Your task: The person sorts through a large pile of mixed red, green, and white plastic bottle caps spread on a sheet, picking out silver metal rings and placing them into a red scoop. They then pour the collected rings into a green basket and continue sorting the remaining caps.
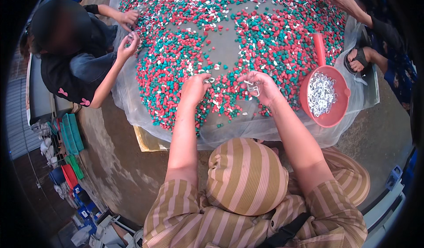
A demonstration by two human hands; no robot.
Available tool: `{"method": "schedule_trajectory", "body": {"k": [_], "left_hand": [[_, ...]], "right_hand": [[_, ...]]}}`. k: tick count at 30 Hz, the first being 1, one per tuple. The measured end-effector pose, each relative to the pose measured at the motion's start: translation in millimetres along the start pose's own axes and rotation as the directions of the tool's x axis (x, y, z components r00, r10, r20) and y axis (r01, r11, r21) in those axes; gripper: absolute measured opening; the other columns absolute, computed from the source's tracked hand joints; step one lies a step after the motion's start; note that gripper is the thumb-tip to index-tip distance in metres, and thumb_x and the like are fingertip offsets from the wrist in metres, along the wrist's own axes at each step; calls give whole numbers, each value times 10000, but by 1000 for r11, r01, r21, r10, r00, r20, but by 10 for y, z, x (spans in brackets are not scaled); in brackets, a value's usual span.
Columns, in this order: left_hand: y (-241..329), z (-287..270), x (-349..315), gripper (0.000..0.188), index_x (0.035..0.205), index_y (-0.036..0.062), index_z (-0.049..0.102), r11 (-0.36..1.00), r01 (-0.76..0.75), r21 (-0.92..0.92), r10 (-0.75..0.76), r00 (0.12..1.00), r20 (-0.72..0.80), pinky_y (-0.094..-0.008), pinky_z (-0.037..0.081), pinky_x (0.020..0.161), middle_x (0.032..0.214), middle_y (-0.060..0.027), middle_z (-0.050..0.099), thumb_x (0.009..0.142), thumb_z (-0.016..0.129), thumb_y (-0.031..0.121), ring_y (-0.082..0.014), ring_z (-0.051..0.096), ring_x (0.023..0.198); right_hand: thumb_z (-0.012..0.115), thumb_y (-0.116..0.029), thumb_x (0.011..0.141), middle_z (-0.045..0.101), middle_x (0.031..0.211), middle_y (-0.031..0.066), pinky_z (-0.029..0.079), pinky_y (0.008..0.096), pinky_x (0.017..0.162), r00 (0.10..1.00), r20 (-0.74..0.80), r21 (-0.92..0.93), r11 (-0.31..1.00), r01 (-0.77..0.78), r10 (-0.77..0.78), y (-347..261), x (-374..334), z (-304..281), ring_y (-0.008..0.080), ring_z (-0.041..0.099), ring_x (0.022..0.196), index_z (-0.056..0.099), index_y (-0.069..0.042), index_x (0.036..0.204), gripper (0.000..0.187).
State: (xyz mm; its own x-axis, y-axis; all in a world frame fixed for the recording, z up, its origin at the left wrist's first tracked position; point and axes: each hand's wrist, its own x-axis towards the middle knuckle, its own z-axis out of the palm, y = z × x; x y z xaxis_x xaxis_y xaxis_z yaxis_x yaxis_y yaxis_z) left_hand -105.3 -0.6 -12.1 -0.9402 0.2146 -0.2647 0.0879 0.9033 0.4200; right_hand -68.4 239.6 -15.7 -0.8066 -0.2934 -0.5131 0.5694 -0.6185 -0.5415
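Red and green pebble-like pieces (165, 75) lie spread before me, with small white ring- or buckle-shaped pieces scattered among them. My left hand (192, 90) is closed in a pinch on one small white buckle-shaped piece (211, 79), just above the pile. Opposite it, my right hand (266, 89) has its fingers curled around several white buckle-shaped pieces (252, 90). To the right of that hand sits a red plastic dipper (341, 110), its handle pointing away from me. Many white buckle-shaped pieces (321, 95) fill its bowl.
Translucent sheeting (152, 131) covers the table and hangs over its edge. At the left, a co-worker's hands (127, 45) work over the pile. Another person's hand (342, 1) reaches in at the far right, above a sandalled foot (357, 60). Green crates (72, 133) stand at the left.
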Motion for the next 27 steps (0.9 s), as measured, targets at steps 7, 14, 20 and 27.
{"method": "schedule_trajectory", "body": {"k": [7,14,20,27], "left_hand": [[-44,-5,-13,194,917,49,670,989,-54,-137,50,998,-32,-341,497,638,761,-90,661,739,713,111,-229,641,699],[-289,-73,-111,163,821,11,651,479,162,-863,-271,962,31,-160,329,454,616,52,569,717,769,54,-6,470,525],[-128,-127,-114,157,840,19,659,360,147,-921,-273,961,46,-158,367,469,708,-1,642,732,758,75,-23,535,569],[1488,88,101,183,900,11,652,508,-13,-861,332,926,182,-242,524,618,819,-41,655,792,695,153,-104,625,696]], "right_hand": [[521,-157,802,504,651,29,282,217,368,987,152,95,995,42,-57,-155,-140,-51,84,416,476,499,-99,764,73],[589,-371,858,527,580,1,366,267,519,866,-200,-945,325,-47,-458,-1376,-833,-406,93,481,526,629,-20,711,383],[597,-408,866,638,744,87,458,284,668,857,-242,-969,68,-238,-454,-1561,-1169,-340,138,598,713,656,35,941,453],[606,-413,857,674,875,126,468,274,746,778,-171,-966,258,-13,-605,-1646,-1225,-349,157,632,817,613,28,1101,504]]}}
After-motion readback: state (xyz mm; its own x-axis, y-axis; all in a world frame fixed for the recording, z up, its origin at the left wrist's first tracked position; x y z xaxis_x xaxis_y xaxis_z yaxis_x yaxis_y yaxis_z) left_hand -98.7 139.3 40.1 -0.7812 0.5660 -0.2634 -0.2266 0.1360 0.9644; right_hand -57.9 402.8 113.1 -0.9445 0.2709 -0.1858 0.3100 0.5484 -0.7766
